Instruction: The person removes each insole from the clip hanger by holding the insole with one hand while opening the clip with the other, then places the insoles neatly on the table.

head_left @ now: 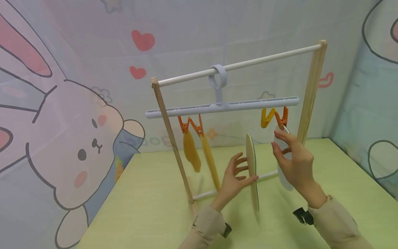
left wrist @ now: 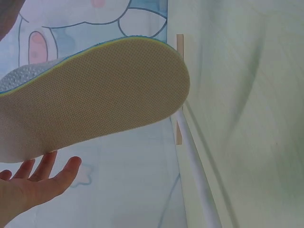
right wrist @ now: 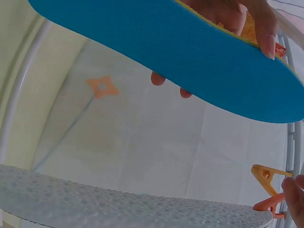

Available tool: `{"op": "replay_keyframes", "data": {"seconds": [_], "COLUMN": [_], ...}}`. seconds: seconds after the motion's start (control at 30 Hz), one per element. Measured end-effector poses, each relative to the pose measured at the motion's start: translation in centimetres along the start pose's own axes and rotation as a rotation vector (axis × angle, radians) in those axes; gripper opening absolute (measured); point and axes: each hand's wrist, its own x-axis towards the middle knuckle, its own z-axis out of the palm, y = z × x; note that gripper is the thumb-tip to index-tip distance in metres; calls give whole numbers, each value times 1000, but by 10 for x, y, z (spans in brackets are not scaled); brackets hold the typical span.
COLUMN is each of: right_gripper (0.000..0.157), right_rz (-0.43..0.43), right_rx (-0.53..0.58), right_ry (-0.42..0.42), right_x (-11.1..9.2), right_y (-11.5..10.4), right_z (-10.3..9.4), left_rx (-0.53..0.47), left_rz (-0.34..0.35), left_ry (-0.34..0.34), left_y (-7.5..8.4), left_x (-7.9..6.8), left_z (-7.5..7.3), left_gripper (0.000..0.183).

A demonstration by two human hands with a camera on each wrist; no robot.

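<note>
My left hand [head_left: 234, 178] holds an upright insole [head_left: 252, 166] by its edge, thumb on one face and fingertips behind. One face is blue, the other tan mesh [left wrist: 109, 90]. My right hand [head_left: 296, 167] is beside a white, bumpy insole [right wrist: 118, 202] hanging from an orange clip [head_left: 282, 119]. Its thumb and index finger stand apart, fingertips just below that clip. A yellow clip [head_left: 266, 118], holding nothing, hangs to the left of it on the pale hanger bar [head_left: 261, 103].
Two yellow, sole-shaped pieces [head_left: 191, 152] hang from orange clips [head_left: 184, 125] at the hanger's left. The hanger's ring [head_left: 221, 77] loops over the rod [head_left: 270, 60] of a wooden-legged stand [head_left: 311, 90]. A pale green table [head_left: 130, 207] lies beneath, with a printed cloth backdrop [head_left: 186, 34] behind.
</note>
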Motion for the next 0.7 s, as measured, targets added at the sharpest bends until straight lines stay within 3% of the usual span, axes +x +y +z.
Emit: {"op": "replay_keyframes", "data": {"seconds": [0.53,0.7], "right_gripper": [43,44], "right_rz": [24,36], "right_rx": [-10,-4], "right_ry": [2,4], "right_x": [-24,-28], "right_y": [5,6], "right_z": [-10,-12], "left_rx": [-143,-189], "left_rz": [41,85], "left_ry": [-74,-104], "left_y": [21,30], "left_x": [-20,-25], "left_z": [-13,-21], "left_gripper": [67,70]}}
